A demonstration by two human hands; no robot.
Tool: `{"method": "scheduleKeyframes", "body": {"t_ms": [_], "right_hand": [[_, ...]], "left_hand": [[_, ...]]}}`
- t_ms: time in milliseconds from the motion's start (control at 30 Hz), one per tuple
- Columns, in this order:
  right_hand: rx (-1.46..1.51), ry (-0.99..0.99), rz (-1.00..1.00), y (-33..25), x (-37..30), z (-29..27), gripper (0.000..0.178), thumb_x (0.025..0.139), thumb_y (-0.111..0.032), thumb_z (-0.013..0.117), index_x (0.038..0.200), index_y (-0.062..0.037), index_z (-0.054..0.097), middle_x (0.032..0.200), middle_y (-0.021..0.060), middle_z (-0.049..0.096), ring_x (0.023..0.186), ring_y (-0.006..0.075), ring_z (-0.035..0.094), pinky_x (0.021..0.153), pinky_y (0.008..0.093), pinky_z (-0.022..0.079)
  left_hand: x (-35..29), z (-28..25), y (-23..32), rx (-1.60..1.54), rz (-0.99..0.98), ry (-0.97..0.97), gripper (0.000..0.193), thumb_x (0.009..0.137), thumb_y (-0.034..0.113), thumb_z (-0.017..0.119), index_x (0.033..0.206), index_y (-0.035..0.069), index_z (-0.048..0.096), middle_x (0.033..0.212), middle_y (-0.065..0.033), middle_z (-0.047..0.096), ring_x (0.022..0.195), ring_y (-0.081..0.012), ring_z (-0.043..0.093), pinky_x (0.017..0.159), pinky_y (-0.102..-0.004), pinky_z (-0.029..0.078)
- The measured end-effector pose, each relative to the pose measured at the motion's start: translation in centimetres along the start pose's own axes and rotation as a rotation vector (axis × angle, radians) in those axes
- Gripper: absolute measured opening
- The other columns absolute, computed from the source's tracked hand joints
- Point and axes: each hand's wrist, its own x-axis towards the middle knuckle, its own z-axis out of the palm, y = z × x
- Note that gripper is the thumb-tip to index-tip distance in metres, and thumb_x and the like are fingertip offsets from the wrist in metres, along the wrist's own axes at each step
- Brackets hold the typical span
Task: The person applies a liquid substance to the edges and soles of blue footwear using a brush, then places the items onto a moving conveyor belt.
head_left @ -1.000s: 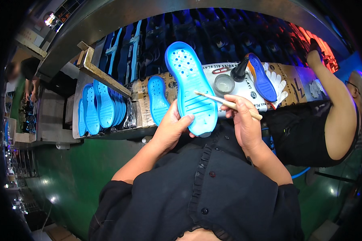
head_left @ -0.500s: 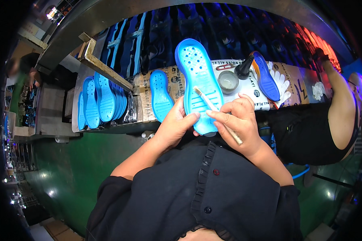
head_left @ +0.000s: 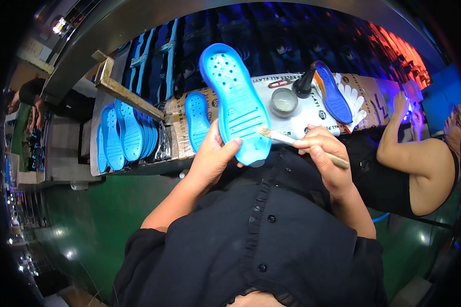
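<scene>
A bright blue shoe sole (head_left: 235, 97) with a raised rim, small holes at its far end and grooves across its middle is tilted up before me. My left hand (head_left: 213, 153) grips its near left edge, thumb on top and the other fingers mostly hidden beneath. In my right hand (head_left: 325, 156) is a brush (head_left: 287, 139) with a pale handle, held like a pen. Its bristles meet the sole's right edge near the close end. Just beyond, a small round pot (head_left: 284, 102) with greyish contents stands beside a black nozzle bottle (head_left: 303, 84).
Another blue sole (head_left: 197, 118) lies on the cardboard-covered bench (head_left: 176, 138). At the left leans a row of several blue soles (head_left: 130, 130) under a metal bracket (head_left: 128, 94). A purple-blue sole (head_left: 334, 92) lies by white gloves (head_left: 354, 105). A co-worker's arm (head_left: 420, 153) is at the right.
The sole has shifted left and turned slightly in my left hand. My right hand has moved right, taking the bristles from the sole's middle to its right edge. The co-worker's arms have come lower.
</scene>
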Motion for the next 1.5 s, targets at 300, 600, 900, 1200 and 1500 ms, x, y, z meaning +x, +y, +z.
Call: {"method": "scheduleKeyframes", "body": {"t_ms": [300,600,900,1200,1500], "right_hand": [[0.865,0.405,0.402,3.6,-0.6,0.4,0.040,0.096,-0.029,0.040,0.095,0.0059,0.060,0.081,0.0089,0.058,0.075,0.0149,0.055,0.083,0.0300,0.043],[1.081,0.660,0.677,5.4,0.1,0.1,0.042,0.093,-0.040,0.045,0.088,-0.0003,0.060,0.059,0.0054,0.054,0.062,0.0140,0.054,0.078,0.0351,0.049],[1.101,0.694,0.743,7.5,0.1,-0.9,0.044,0.093,-0.041,0.045,0.091,0.0001,0.059,0.067,0.0051,0.055,0.064,0.0128,0.055,0.076,0.0323,0.048],[0.836,0.658,0.595,10.3,0.2,-2.7,0.033,0.092,-0.028,0.052,0.092,0.0041,0.060,0.075,0.0054,0.057,0.070,0.0126,0.053,0.071,0.0272,0.044],[-0.062,0.418,0.335,14.7,5.5,-4.1,0.022,0.088,-0.017,0.056,0.078,0.0004,0.064,0.075,0.0064,0.061,0.071,0.0155,0.056,0.066,0.0305,0.043]], "left_hand": [[0.7,-0.5,-0.8,0.078,0.011,0.070,0.054,0.082,0.011,0.055,0.129,0.001,0.030,0.103,-0.0104,0.055,0.075,-0.0125,0.059,0.051,-0.0239,0.049],[2.2,-0.5,-1.6,0.077,-0.073,0.097,0.052,0.083,0.014,0.056,0.128,0.004,0.032,0.100,-0.0086,0.058,0.072,-0.0122,0.061,0.050,-0.0231,0.048],[4.2,0.1,-2.2,0.135,-0.106,0.104,0.052,0.083,0.014,0.055,0.129,0.003,0.032,0.098,-0.0082,0.058,0.070,-0.0119,0.059,0.051,-0.0229,0.047],[6.0,-1.6,-3.7,-0.057,-0.253,0.123,0.039,0.081,0.010,0.054,0.118,0.003,0.044,0.091,-0.0065,0.058,0.065,-0.0111,0.057,0.047,-0.0212,0.044],[6.4,-4.1,-5.7,-0.416,-0.582,0.324,0.029,0.073,0.008,0.062,0.100,0.002,0.051,0.078,-0.0073,0.061,0.049,-0.0134,0.054,0.040,-0.0211,0.043]]}}
